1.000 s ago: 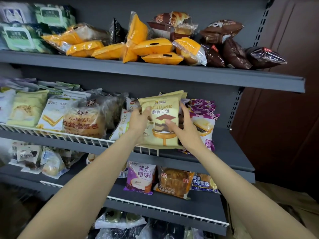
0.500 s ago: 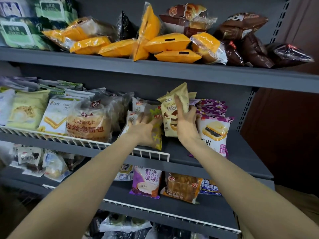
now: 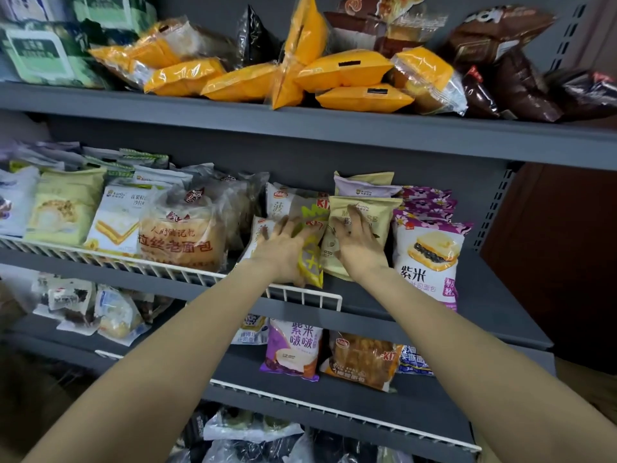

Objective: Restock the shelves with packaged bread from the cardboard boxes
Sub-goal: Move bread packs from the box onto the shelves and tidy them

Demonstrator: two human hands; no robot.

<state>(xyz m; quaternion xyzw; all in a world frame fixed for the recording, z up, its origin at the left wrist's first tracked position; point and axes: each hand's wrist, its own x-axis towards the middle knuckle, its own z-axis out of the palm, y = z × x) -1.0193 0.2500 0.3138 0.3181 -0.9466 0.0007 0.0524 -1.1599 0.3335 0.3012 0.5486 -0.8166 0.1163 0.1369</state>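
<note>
A cream mousse bread packet (image 3: pixel 370 212) stands upright on the grey middle shelf (image 3: pixel 484 295), in a row with a second cream-and-lilac packet (image 3: pixel 364 187) behind it. My right hand (image 3: pixel 359 245) lies flat against its front with fingers spread. My left hand (image 3: pixel 282 250) presses spread fingers on a clear packet with yellow-green print (image 3: pixel 312 242), which leans just left of the mousse packet. No cardboard box is clearly in view.
A purple-and-white sandwich bread packet (image 3: pixel 429 262) stands right of my hands. A white wire rail (image 3: pixel 300 292) fronts the shelf's left part, behind it a large clear loaf bag (image 3: pixel 182 235). Orange packets (image 3: pixel 344 70) fill the top shelf; more packets (image 3: pixel 293 349) lie below.
The mousse packet went from held in front of the shelf to standing in its row. My left hand moved onto the yellow-green packet. The camera came closer.
</note>
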